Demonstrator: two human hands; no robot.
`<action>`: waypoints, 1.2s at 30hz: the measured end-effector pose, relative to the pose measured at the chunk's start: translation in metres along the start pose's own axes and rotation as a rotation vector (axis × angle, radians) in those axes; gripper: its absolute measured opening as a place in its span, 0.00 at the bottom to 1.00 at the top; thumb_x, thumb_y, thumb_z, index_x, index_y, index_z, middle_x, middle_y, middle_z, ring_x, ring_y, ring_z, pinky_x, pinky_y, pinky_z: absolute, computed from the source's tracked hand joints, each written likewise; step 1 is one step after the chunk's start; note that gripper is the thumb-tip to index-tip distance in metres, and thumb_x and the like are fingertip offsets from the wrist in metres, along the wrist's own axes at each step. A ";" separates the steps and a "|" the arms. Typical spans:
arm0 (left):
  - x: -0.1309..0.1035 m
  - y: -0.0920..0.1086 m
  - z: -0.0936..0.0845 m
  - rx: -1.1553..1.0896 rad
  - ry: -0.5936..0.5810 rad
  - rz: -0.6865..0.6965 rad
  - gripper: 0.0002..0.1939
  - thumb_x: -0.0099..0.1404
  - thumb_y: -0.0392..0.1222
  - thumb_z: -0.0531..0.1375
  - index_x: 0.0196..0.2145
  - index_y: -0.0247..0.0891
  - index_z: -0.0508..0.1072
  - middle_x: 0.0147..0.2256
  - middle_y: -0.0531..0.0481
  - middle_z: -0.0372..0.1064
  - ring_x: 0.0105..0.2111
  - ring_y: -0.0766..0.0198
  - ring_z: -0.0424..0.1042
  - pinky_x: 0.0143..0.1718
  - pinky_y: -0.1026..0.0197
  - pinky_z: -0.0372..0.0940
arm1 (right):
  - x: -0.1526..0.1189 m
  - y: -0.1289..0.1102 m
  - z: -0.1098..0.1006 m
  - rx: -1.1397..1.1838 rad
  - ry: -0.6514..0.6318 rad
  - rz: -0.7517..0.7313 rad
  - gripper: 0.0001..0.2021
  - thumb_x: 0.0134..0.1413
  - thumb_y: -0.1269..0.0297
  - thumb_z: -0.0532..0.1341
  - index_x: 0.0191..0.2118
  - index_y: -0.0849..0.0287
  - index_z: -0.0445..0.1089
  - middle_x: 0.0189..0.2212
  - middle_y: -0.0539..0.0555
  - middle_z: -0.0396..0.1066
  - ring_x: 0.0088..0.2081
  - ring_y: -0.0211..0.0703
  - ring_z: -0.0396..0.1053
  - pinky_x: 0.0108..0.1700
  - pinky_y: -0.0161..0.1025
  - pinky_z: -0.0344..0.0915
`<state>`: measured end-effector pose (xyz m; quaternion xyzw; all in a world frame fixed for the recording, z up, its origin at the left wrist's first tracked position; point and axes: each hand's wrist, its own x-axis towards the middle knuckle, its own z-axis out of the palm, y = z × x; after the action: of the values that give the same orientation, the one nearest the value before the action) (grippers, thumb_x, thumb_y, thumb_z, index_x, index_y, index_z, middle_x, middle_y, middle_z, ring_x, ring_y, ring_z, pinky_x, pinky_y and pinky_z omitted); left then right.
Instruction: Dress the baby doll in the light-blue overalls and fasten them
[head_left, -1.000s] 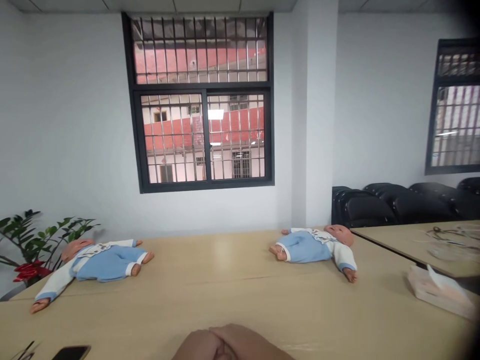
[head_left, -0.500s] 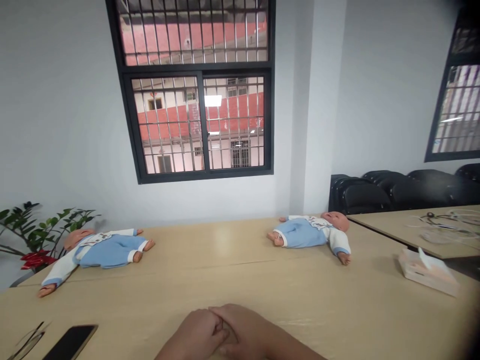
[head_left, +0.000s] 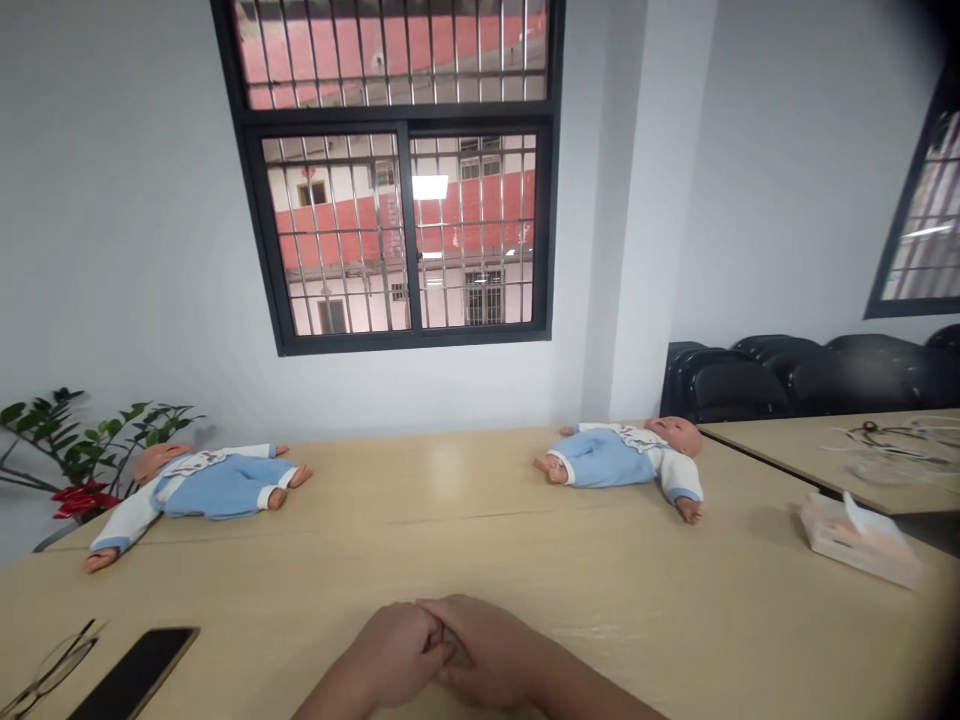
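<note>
Raised slightly in view since a second ago, along with more of the forearms, are the clasped left hand (head_left: 397,648) and right hand (head_left: 491,640); the head has tipped down, and everything on the desk (head_left: 465,545) lies as it did. Their grip is folded closed, each against the other; whether something small sits between the palms I cannot tell. No handling looks begun: the nearby things all lie apart from the fingers, so nothing can be judged done or left.

Nearest the left hand is a flat, dark-glass phone (head_left: 135,672) with a pale edge, beside thin-rimmed glasses (head_left: 67,664). Farther off, the doll at left (head_left: 221,485) and the doll at right (head_left: 609,458) lie on their backs, feet towards each other, with smooth, hard-looking heads and soft white-and-blue clothing. Beyond the right hand sits a translucent tissue pack (head_left: 859,545), one crumpled sheet upright. The desk is smooth, wood-toned and faintly glossy. Outermost are looped cables (head_left: 892,440), rounded black chairs (head_left: 787,380), a glossy-leaved plant (head_left: 112,430) and a barred window (head_left: 409,240).
</note>
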<state>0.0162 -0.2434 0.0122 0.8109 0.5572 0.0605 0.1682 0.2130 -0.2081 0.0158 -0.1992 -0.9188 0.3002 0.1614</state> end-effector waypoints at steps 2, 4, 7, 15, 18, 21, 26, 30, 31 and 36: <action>0.001 -0.001 0.001 0.013 0.004 -0.003 0.14 0.68 0.48 0.55 0.32 0.44 0.78 0.35 0.50 0.80 0.34 0.58 0.74 0.33 0.60 0.57 | 0.000 -0.001 0.000 0.005 -0.003 -0.002 0.25 0.53 0.64 0.62 0.58 0.57 0.67 0.54 0.59 0.72 0.51 0.52 0.69 0.52 0.46 0.63; 0.001 0.000 0.001 0.012 0.006 -0.009 0.14 0.68 0.48 0.54 0.33 0.44 0.78 0.35 0.51 0.80 0.34 0.58 0.75 0.33 0.60 0.57 | 0.000 -0.003 0.000 0.013 0.000 -0.016 0.25 0.52 0.64 0.62 0.58 0.56 0.67 0.53 0.59 0.72 0.51 0.52 0.69 0.52 0.45 0.63; 0.000 0.002 -0.001 -0.019 0.010 0.001 0.14 0.69 0.48 0.54 0.36 0.45 0.79 0.37 0.52 0.80 0.35 0.59 0.75 0.34 0.61 0.59 | 0.001 -0.006 -0.002 0.020 0.020 -0.040 0.23 0.52 0.65 0.62 0.56 0.55 0.67 0.51 0.57 0.74 0.49 0.52 0.71 0.50 0.44 0.64; 0.001 -0.001 0.002 0.018 0.004 -0.005 0.13 0.68 0.47 0.55 0.33 0.44 0.79 0.36 0.51 0.80 0.34 0.59 0.74 0.32 0.60 0.55 | 0.001 -0.009 -0.004 0.006 0.037 -0.032 0.19 0.52 0.65 0.62 0.51 0.55 0.68 0.47 0.55 0.74 0.46 0.50 0.71 0.47 0.42 0.64; 0.002 -0.004 0.003 0.026 0.000 -0.008 0.13 0.66 0.46 0.55 0.30 0.44 0.77 0.33 0.51 0.80 0.33 0.58 0.74 0.30 0.60 0.53 | 0.001 -0.008 -0.003 0.008 0.039 -0.036 0.20 0.52 0.65 0.62 0.52 0.55 0.68 0.48 0.56 0.74 0.47 0.51 0.71 0.49 0.43 0.64; 0.003 -0.005 0.005 0.021 0.007 0.000 0.14 0.67 0.48 0.55 0.30 0.44 0.77 0.33 0.51 0.79 0.33 0.58 0.74 0.30 0.60 0.52 | 0.002 -0.006 -0.002 0.015 0.043 -0.037 0.21 0.52 0.67 0.62 0.53 0.55 0.67 0.48 0.57 0.74 0.48 0.51 0.71 0.49 0.43 0.65; 0.002 -0.004 0.005 0.031 0.025 0.002 0.14 0.67 0.48 0.55 0.30 0.43 0.77 0.33 0.50 0.79 0.32 0.58 0.74 0.29 0.59 0.51 | 0.002 -0.006 -0.001 -0.001 0.043 -0.047 0.20 0.53 0.67 0.62 0.53 0.55 0.68 0.48 0.56 0.74 0.47 0.51 0.71 0.49 0.42 0.65; 0.000 -0.001 0.002 0.024 0.030 0.007 0.13 0.67 0.47 0.55 0.31 0.44 0.77 0.34 0.50 0.80 0.33 0.58 0.74 0.30 0.59 0.52 | 0.002 -0.009 -0.002 -0.010 0.045 -0.032 0.19 0.53 0.67 0.62 0.52 0.55 0.68 0.49 0.57 0.74 0.48 0.50 0.71 0.49 0.42 0.65; 0.000 -0.001 0.001 0.023 0.022 0.004 0.13 0.67 0.47 0.55 0.31 0.44 0.78 0.34 0.50 0.80 0.33 0.57 0.74 0.30 0.59 0.52 | 0.002 -0.009 -0.002 -0.010 0.042 -0.026 0.19 0.53 0.67 0.62 0.52 0.55 0.68 0.49 0.56 0.74 0.48 0.50 0.71 0.49 0.42 0.65; 0.000 -0.001 -0.001 0.041 0.002 -0.019 0.13 0.67 0.47 0.55 0.30 0.44 0.77 0.34 0.50 0.80 0.33 0.57 0.75 0.31 0.59 0.54 | 0.003 -0.012 -0.003 -0.008 0.030 -0.013 0.18 0.52 0.68 0.62 0.50 0.56 0.68 0.48 0.56 0.75 0.47 0.50 0.71 0.49 0.42 0.64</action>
<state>0.0153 -0.2433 0.0124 0.8089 0.5659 0.0482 0.1518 0.2087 -0.2141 0.0263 -0.1985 -0.9187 0.2926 0.1762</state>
